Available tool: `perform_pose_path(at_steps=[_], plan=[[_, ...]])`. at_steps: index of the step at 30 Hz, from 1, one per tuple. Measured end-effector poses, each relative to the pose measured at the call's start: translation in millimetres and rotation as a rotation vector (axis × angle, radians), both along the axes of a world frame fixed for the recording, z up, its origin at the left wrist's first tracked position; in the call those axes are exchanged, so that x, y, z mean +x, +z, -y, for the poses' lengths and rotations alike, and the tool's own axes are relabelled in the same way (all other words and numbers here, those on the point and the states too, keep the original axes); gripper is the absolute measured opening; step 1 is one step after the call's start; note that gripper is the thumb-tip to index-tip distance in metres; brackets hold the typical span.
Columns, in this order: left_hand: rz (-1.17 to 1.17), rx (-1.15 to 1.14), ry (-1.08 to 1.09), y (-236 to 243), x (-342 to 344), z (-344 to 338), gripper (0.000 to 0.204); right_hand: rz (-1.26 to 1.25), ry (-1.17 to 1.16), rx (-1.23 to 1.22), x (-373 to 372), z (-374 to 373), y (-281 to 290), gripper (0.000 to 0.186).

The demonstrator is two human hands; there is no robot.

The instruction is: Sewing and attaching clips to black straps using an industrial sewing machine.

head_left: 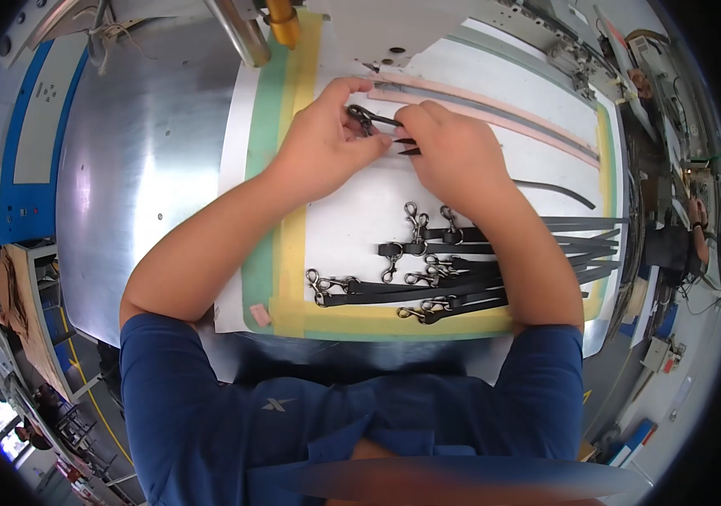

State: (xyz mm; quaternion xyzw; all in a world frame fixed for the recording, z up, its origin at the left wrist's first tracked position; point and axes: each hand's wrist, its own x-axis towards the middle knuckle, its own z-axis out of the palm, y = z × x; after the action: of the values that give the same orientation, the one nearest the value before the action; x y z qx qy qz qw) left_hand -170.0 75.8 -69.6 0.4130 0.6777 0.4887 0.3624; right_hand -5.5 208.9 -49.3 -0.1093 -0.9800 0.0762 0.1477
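Above the white work mat (pixel 335 221), my left hand (pixel 331 139) has its fingers around a dark metal snap hook (pixel 359 118) at the end of a black strap. My right hand (pixel 449 156) is beside it, fingers closed on the black strap (pixel 386 121), with dark pointed tips poking out below them, too small to make out. A long dark strip (pixel 563 190) curves out to the right of my right hand. Several black straps (pixel 373 293) with metal snap hooks (pixel 411 313) lie on the mat nearer me, partly behind my right forearm.
A steel surface (pixel 141 194) is on the left, beside a blue control panel (pixel 27 211). Machine parts with a metal post (pixel 234 29) and yellow fitting (pixel 284 21) stand at the back. Pink-edged guide strips (pixel 512 128) cross the mat. Other people (pixel 677 244) are at both edges.
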Motion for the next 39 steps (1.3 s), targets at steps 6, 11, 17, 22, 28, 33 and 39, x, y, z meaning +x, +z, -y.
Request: perform_pose_path(at_steps=[6, 11, 17, 22, 28, 33, 39], plan=[[-0.059, 0.001, 0.062, -11, -4, 2, 0.041, -0.018, 0.004, 0.113, 3, -12, 3, 0.017], [-0.239, -0.062, 0.025, -1, -9, 3, 0.021, 0.048, -0.071, 0.091, 4, -25, -6, 0.021], [-0.711, -0.216, -0.085, 7, -27, -3, 0.031, 0.075, 0.024, 0.009, 0, -31, -7, 0.031], [-1.071, 0.156, -0.208, -21, -30, -20, 0.065, 0.083, 0.074, 0.044, 4, -36, -9, 0.021], [-1.105, 0.140, -0.216, -25, -39, -26, 0.077, 0.003, 0.099, 0.160, 2, -35, -5, 0.025], [-1.124, 0.099, -0.074, -13, -39, -21, 0.058, -0.059, 0.092, 0.178, -6, -39, -12, 0.033], [-1.003, 0.237, -0.174, -28, -47, -26, 0.031, -0.090, 0.042, 0.093, -10, -41, -15, 0.037]])
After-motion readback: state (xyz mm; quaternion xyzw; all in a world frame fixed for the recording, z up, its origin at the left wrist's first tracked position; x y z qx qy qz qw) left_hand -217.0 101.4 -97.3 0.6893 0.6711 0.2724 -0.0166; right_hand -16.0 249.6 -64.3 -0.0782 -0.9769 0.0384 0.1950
